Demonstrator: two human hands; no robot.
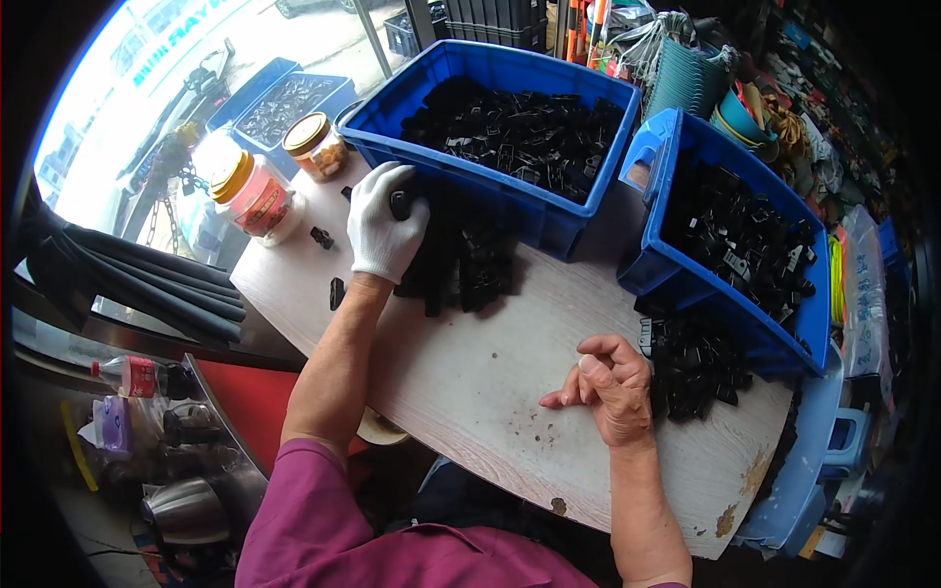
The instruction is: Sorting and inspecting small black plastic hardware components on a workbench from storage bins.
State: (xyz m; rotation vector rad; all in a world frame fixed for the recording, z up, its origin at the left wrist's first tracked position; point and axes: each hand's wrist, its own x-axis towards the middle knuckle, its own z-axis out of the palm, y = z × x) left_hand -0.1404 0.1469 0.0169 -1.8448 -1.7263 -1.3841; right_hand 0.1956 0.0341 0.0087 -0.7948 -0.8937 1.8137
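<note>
My left hand, in a white glove, is closed around a small black plastic part, beside the front left corner of a large blue bin. The glove hides much of that part. Just right of the glove, a heap of black plastic parts lies on the table against the bin. My bare right hand hovers over or rests on the table, fingers loosely bent and apart, with nothing visible in them. Next to it is another pile of black parts, in front of a second blue bin.
A few loose black parts lie at the table's left. Two jars, one pink-labelled and one smaller, stand by the window. Both bins hold many black parts. The worn tabletop has a chipped front edge. A light-blue container stands right.
</note>
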